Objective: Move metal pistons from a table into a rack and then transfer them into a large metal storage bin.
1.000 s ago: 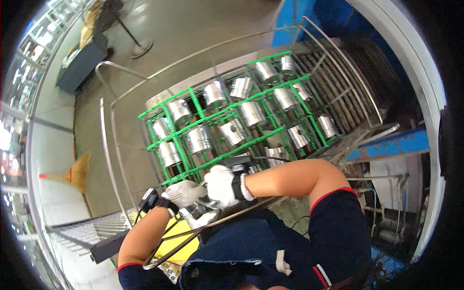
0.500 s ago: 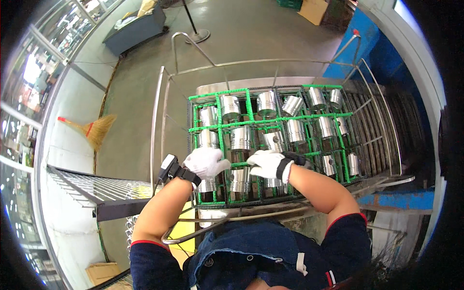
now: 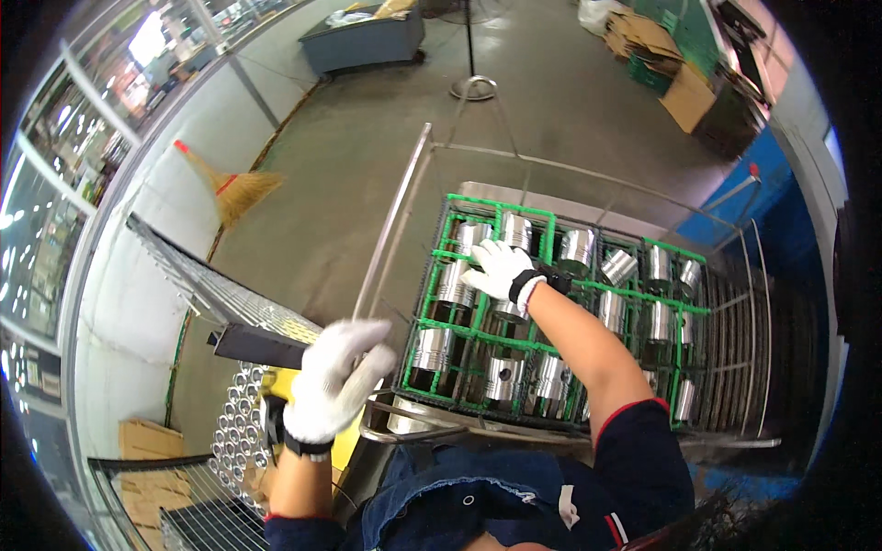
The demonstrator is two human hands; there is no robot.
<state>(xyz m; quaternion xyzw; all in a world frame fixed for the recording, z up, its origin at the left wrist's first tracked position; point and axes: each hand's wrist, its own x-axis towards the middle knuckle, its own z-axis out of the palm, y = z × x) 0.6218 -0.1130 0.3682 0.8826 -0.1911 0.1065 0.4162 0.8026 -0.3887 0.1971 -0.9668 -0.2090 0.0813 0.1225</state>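
Observation:
Metal pistons (image 3: pixel 576 248) stand and lean in the cells of a wire basket (image 3: pixel 560 342) whose dividers are partly wrapped in green. My right hand (image 3: pixel 501 268), in a white glove, is over the far left cells with its fingers spread, just in front of a piston (image 3: pixel 475 235). Whether its fingertips touch that piston cannot be made out. My left hand (image 3: pixel 340 376), also gloved and slightly blurred, is raised left of the basket. Its thumb and fingers are apart, and nothing shows between them. A black device is strapped at the left wrist.
Metal cart rails (image 3: pixel 395 216) surround the basket. On the left are a wire rack (image 3: pixel 230 294) and a stack of ring-ended metal parts (image 3: pixel 237 432). A broom (image 3: pixel 243 193) leans on the wall. A grey bin (image 3: pixel 363 46) and cardboard (image 3: pixel 687 99) stand farther off.
My hands have separated: the left moved back and left, out of the basket, while the right went to its far left cells. The view has turned, shifting the basket right and down.

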